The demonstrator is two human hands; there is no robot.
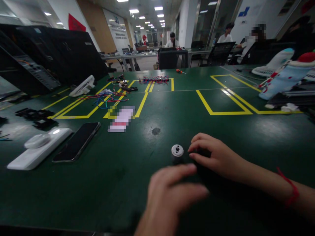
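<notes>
A small round motor-like part [177, 150] with a silver top and dark body stands upright on the green table. The top shows a dark centre and small holes. My left hand [169, 193], blurred, hovers in front of it with thumb and index finger apart, holding nothing I can see. Just right of the part is my right hand [214, 154], apart from it, with its fingertips and thumb drawn into a pinch. Whatever is between those tips, if anything, is too small to make out. A red string circles the right wrist.
To the left lie a black phone [77, 142] and a white charging stand [40, 147]. Further back are a blurred-out phone-shaped item [121, 119], tangled wires [105, 98], a screwdriver [180, 71] and yellow tape outlines [230, 113]. A blue bottle-like object [279, 80] stands right. People sit behind.
</notes>
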